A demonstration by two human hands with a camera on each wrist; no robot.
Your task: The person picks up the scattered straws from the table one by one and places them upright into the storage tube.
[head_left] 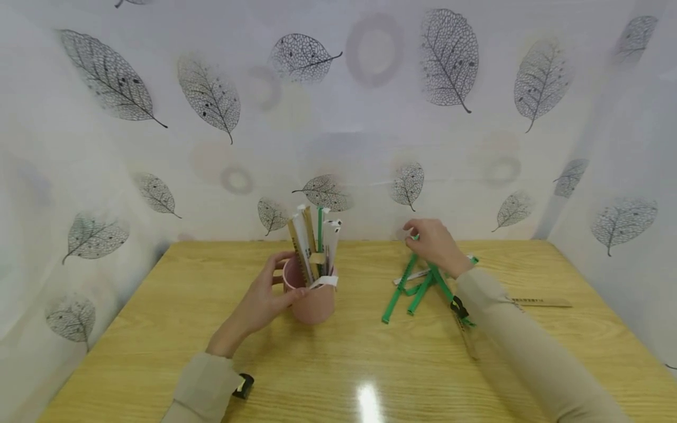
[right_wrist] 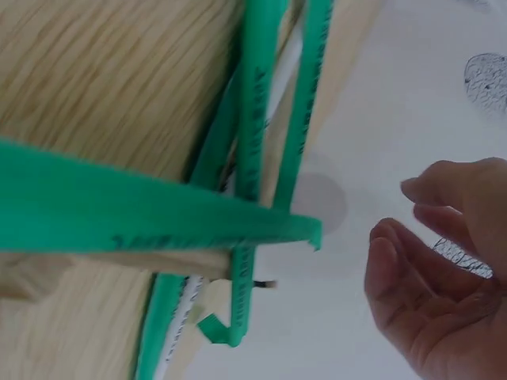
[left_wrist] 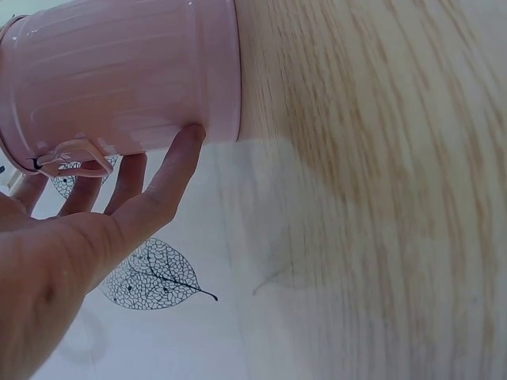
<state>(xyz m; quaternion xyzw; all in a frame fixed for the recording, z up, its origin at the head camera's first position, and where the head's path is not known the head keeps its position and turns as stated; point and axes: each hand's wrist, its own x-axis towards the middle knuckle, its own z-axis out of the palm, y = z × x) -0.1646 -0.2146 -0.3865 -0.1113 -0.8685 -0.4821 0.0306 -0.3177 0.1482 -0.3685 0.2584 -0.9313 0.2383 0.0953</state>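
Note:
My left hand [head_left: 259, 299] holds a ribbed pink bucket [head_left: 312, 308] by its side, thumb at the near rim and fingers round the far side. In the left wrist view a small loop handle [left_wrist: 83, 158] shows beside the fingers. Slim wrapped sticks [head_left: 330, 241] in white, brown and green stand upright in the bucket. My right hand [head_left: 433, 244] hovers at the far end of a loose pile of green printed slim packets [head_left: 395, 294]. In the right wrist view, thumb and fingers are loosely curved, with a gap and nothing between them; the green packets [right_wrist: 253, 134] lie beside them.
A white packet [head_left: 404, 279] lies among the green ones. One brown packet [head_left: 545, 302] lies right of the pile, and another [head_left: 466, 338] points toward the near edge. Leaf-patterned sheeting [head_left: 328, 135] rises behind and beside the wooden table [head_left: 317, 376].

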